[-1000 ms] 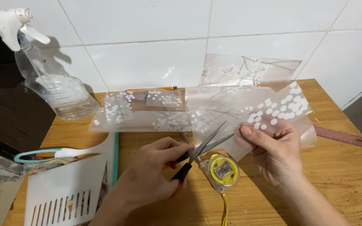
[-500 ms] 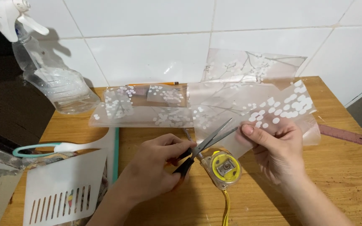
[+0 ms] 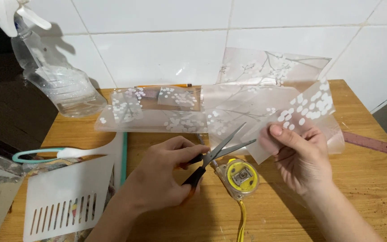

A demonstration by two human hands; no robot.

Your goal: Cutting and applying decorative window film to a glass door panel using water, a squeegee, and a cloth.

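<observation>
Frosted translucent film [image 3: 292, 118], printed with white dots and bare branches, is pinched at its lower edge by the right hand [image 3: 302, 154], thumb on top and fingers curled underneath, so that the piece stands tilted above the wooden counter [image 3: 372, 188]. The left hand [image 3: 160, 177] is closed around the black handles of a pair of scissors [image 3: 216, 154], fingers through the loops; the blades are parted and point up and to the right, their tips just at the edge of the held film. Just below the blades, between the two hands, a round yellow tape measure [image 3: 239, 178] in a clear case lies on the counter, its yellow cord running toward the near edge. More film of the same pattern lies beyond the hands: a long strip [image 3: 157, 121] flat across the counter with smaller pieces on top of it, and a larger sheet [image 3: 272, 67] propped against the white tiled wall [image 3: 157, 45]. At far left a clear spray bottle [image 3: 54, 76] with a white trigger head leans near the wall. Nearer, left of the left hand, a white slotted plastic scraper [image 3: 68, 192] lies flat, beside a tool with a teal loop handle [image 3: 34, 154]. A dark ruler [image 3: 372, 144] lies at the right side of the counter, well apart from the scissors.
</observation>
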